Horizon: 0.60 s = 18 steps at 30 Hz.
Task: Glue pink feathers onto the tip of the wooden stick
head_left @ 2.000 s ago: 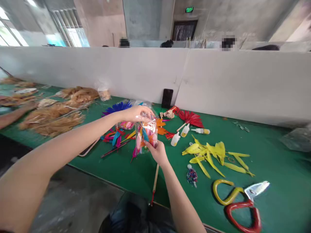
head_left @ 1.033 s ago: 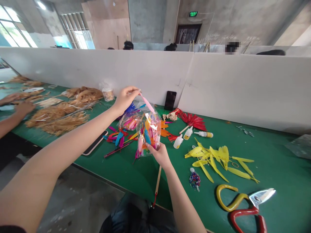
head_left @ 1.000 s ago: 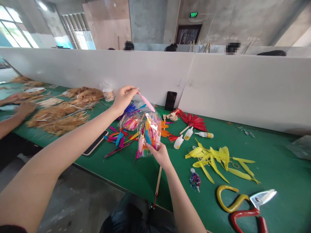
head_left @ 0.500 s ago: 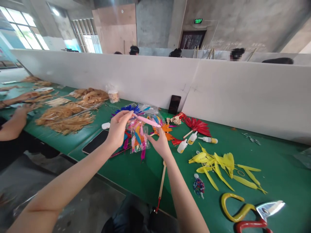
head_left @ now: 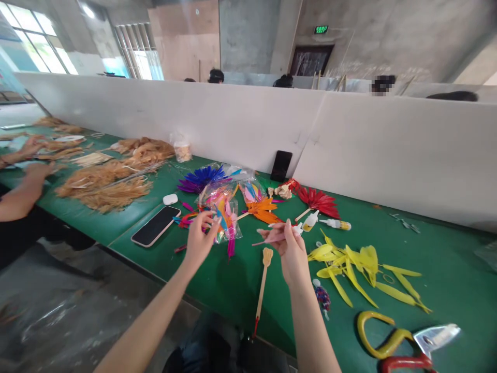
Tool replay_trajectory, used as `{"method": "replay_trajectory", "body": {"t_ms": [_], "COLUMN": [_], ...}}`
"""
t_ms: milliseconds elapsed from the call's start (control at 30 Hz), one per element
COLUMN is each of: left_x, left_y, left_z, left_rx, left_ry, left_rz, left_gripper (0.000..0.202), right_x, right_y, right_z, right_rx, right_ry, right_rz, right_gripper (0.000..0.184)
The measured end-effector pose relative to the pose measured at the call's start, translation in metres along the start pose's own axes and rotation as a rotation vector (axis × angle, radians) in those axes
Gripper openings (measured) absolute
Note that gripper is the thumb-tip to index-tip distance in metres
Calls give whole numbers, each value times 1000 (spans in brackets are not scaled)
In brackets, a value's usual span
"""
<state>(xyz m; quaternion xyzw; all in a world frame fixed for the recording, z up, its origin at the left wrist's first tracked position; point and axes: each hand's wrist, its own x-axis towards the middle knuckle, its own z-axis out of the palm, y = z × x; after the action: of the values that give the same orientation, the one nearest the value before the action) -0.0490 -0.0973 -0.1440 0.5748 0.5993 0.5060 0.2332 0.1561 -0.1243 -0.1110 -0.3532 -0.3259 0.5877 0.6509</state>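
My right hand (head_left: 291, 246) is closed on a pink feather (head_left: 275, 238), whose thin quill end points left. To the left, my left hand (head_left: 202, 235) has its thumb and fingers pinched together; whether anything small is between them I cannot make out. Behind it lie clear bags of coloured feathers (head_left: 225, 215). Between my hands, on the green table, rests a wooden stick with a carved, flat head (head_left: 267, 256) and a red cord at its lower end. White glue bottles (head_left: 310, 221) lie just beyond my right hand.
Yellow feathers (head_left: 361, 261), a beaded tassel (head_left: 322, 298) and large scissors (head_left: 399, 336) lie to the right. Red (head_left: 318, 202), orange (head_left: 264, 209) and blue-purple (head_left: 204, 178) feather fans sit farther back. A phone (head_left: 155, 226) lies left. Another person's hands (head_left: 37, 160) work near tan fibre bundles (head_left: 104, 181).
My hands have come apart and lower. The pink feather, earlier stretched between both hands, is now in my right hand alone, which has moved right.
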Motion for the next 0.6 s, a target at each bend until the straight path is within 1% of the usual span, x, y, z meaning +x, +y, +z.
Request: {"method": "replay_trajectory", "body": {"t_ms": [67, 100, 133, 167, 233, 300, 400, 467, 533, 600], "left_x": [34, 49, 61, 70, 81, 86, 89, 91, 91, 88], "left_y": [-15, -21, -27, -33, -41, -48, -53, -50, -40, -25], "left_z": [-3, -2, 0, 3, 10, 15, 15, 12, 7, -1], "left_rx": [266, 378, 458, 490, 421, 300, 185, 119, -26, -255], "left_ry": [-25, -42, -36, -42, -75, -102, -107, -96, -50, 8], "left_rz": [81, 82, 53, 16, -69, -112, -106, -93, -88, -98], "left_gripper": [48, 52, 51, 47, 37, 32, 29, 30, 33, 34], "right_x": [11, 15, 19, 22, 23, 20, 10, 7, 7, 10], "right_y": [-1, 1, 3, 6, 14, 20, 26, 27, 29, 31], "right_z": [4, 8, 12, 18, 26, 32, 34, 32, 29, 27], "right_rx": [21, 17, 10, 3, -17, -50, -126, -185, -240, -285], "right_ry": [-30, -43, -58, -77, -131, -217, -361, -425, -420, -338], "right_rz": [35, 58, 81, 105, 147, 206, 304, 350, 355, 312], "right_gripper": [38, 39, 39, 41, 42, 41, 37, 36, 37, 38]}}
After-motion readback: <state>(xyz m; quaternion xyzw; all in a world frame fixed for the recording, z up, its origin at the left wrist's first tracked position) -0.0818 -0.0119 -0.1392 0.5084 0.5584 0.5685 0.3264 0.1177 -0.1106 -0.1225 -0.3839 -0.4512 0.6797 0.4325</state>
